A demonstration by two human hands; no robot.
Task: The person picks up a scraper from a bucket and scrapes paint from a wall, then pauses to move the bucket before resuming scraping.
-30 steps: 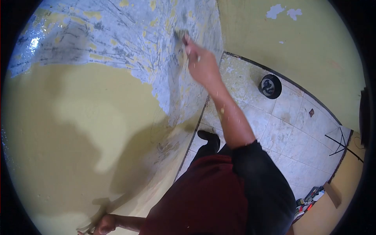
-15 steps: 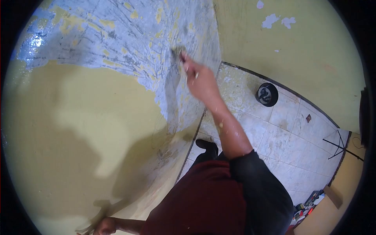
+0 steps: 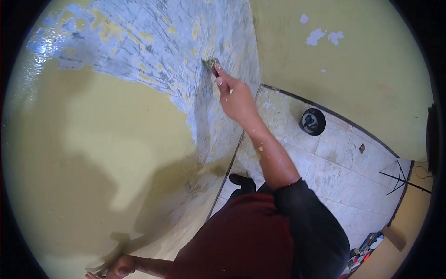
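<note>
My right hand (image 3: pixel 236 95) is closed round the handle of a scraper (image 3: pixel 212 65), whose blade lies at the scraped part of the wall (image 3: pixel 153 49) and carries yellowish crumbs. Grey-white surface with yellow paint patches surrounds the blade. Flecks of paint stick to my right hand and forearm. Down at the lower left, my left hand (image 3: pixel 118 267) has its fingers spread beside the yellow painted wall (image 3: pixel 116 153), and it holds nothing. The hand's shadow falls on the wall just above it.
A black bucket (image 3: pixel 312 122) with something dark inside stands on the tiled floor (image 3: pixel 325 174) near the right wall. Farther right are a black tripod stand (image 3: pixel 402 179), a small brown scrap (image 3: pixel 362 148), a pile of assorted items (image 3: pixel 362 255) and a brown board (image 3: pixel 394 237).
The view has shifted slightly. My right hand stays near the same wall patch with the scraper, now less blurred. The fingers of my left hand show more fully.
</note>
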